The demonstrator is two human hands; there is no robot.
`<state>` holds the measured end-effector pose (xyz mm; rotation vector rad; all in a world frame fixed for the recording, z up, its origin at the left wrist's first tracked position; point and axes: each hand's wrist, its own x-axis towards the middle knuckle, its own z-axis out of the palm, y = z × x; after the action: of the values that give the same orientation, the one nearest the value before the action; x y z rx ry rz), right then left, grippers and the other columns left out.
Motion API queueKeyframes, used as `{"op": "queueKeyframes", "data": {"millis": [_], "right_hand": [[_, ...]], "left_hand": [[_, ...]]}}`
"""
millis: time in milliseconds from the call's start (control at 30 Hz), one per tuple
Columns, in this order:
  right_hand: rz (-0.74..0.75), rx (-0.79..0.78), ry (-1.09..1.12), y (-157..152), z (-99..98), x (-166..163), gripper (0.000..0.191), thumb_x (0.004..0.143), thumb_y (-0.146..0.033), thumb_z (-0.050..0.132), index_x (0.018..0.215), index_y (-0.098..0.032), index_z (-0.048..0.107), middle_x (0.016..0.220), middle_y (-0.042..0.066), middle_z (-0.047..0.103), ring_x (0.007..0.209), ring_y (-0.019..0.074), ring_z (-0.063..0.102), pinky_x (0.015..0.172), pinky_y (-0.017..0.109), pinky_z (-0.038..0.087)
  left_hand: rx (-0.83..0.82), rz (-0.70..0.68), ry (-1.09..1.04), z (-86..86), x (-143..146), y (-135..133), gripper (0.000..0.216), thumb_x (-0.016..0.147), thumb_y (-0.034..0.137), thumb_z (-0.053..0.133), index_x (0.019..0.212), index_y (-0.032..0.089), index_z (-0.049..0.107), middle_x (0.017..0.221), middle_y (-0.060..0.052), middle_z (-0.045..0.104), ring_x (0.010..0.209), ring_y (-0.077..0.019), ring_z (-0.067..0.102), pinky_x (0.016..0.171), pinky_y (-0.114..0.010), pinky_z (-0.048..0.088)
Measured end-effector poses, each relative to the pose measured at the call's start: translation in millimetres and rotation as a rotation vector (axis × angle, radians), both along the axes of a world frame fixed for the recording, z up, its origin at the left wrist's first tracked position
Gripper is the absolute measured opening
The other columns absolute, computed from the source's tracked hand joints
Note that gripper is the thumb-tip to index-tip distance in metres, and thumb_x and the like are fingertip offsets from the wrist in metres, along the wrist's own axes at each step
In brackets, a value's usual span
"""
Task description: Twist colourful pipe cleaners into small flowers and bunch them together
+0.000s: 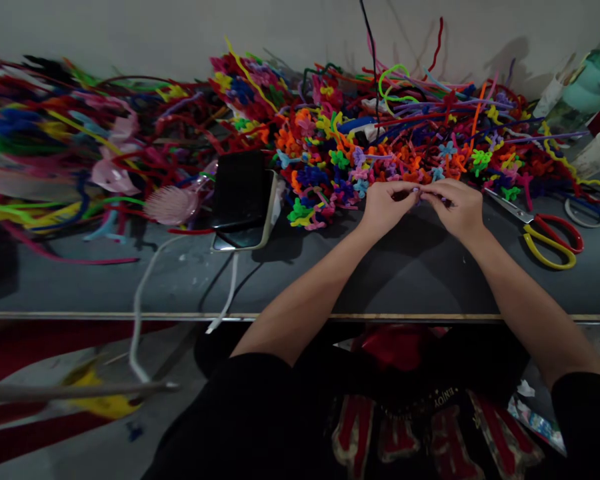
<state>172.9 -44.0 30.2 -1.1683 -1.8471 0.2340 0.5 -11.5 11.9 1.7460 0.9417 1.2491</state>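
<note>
My left hand [387,208] and my right hand [455,205] meet at their fingertips above the table, in front of a heap of pipe-cleaner flowers [339,159]. Both hands are closed in a pinch. Between them shows a small purple bit of pipe cleaner [418,197], mostly hidden by the fingers. The flowers behind are orange, pink, blue, green and yellow. To the right of my right hand lie scissors [540,230] with one red and one yellow handle loop, blades pointing towards the heap.
Loose pipe cleaners [180,110] are piled along the wall. A black phone [239,190] lies on a pale-edged device, beside a pink hairbrush [173,203]. A white cable [137,307] hangs over the table's front edge [415,317]. A paper cup [597,157] stands far right.
</note>
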Motion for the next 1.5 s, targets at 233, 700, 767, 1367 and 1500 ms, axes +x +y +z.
{"op": "queueKeyframes", "data": {"millis": [233, 700, 767, 1367, 1500], "right_hand": [[0.055, -0.052, 0.041, 1.1, 2.3, 5.3, 0.015, 0.086, -0.037, 0.069, 0.077, -0.026, 0.076, 0.085, 0.004, 0.075, 0.084, 0.0217, 0.071, 0.084, 0.038, 0.055], [-0.121, -0.06, 0.188, -5.6, 4.7, -8.5, 0.026, 0.083, -0.047, 0.067, 0.079, -0.022, 0.075, 0.077, 0.004, 0.073, 0.061, 0.0148, 0.061, 0.058, 0.029, 0.049], [-0.094, -0.056, 0.158, -6.9, 5.8, -8.6, 0.024, 0.083, -0.045, 0.067, 0.081, -0.022, 0.075, 0.077, 0.004, 0.072, 0.059, 0.0136, 0.058, 0.057, 0.029, 0.048], [0.224, -0.451, 0.293, 7.2, 7.8, 7.9, 0.034, 0.078, -0.052, 0.068, 0.075, -0.018, 0.064, 0.062, -0.002, 0.056, 0.051, 0.0083, 0.045, 0.049, 0.024, 0.036], [0.318, -0.693, 0.492, 13.4, 3.7, 11.9, 0.039, 0.074, -0.055, 0.073, 0.079, -0.018, 0.062, 0.055, -0.006, 0.047, 0.042, 0.0051, 0.039, 0.039, 0.021, 0.028]], "left_hand": [[-0.002, -0.006, 0.059, 0.9, -0.6, -1.0, 0.016, 0.082, 0.023, 0.067, 0.092, 0.019, 0.08, 0.08, -0.004, 0.079, 0.068, -0.014, 0.071, 0.064, -0.025, 0.058], [-0.004, 0.085, -0.031, -0.6, 4.2, -5.6, 0.025, 0.084, 0.027, 0.071, 0.106, 0.018, 0.076, 0.095, -0.006, 0.079, 0.084, -0.0155, 0.074, 0.08, -0.027, 0.061], [0.024, 0.108, 0.002, -1.3, 3.8, -6.2, 0.023, 0.085, 0.025, 0.069, 0.106, 0.019, 0.076, 0.099, -0.006, 0.079, 0.087, -0.0159, 0.075, 0.083, -0.028, 0.061], [0.212, 0.053, 0.194, -0.6, -0.7, -8.7, 0.019, 0.084, 0.018, 0.067, 0.099, 0.024, 0.079, 0.099, -0.004, 0.079, 0.088, -0.019, 0.075, 0.082, -0.032, 0.061], [0.178, 0.026, 0.16, 1.6, -0.4, -7.1, 0.019, 0.084, 0.023, 0.07, 0.1, 0.023, 0.078, 0.099, -0.005, 0.079, 0.088, -0.0193, 0.075, 0.079, -0.031, 0.061]]}}
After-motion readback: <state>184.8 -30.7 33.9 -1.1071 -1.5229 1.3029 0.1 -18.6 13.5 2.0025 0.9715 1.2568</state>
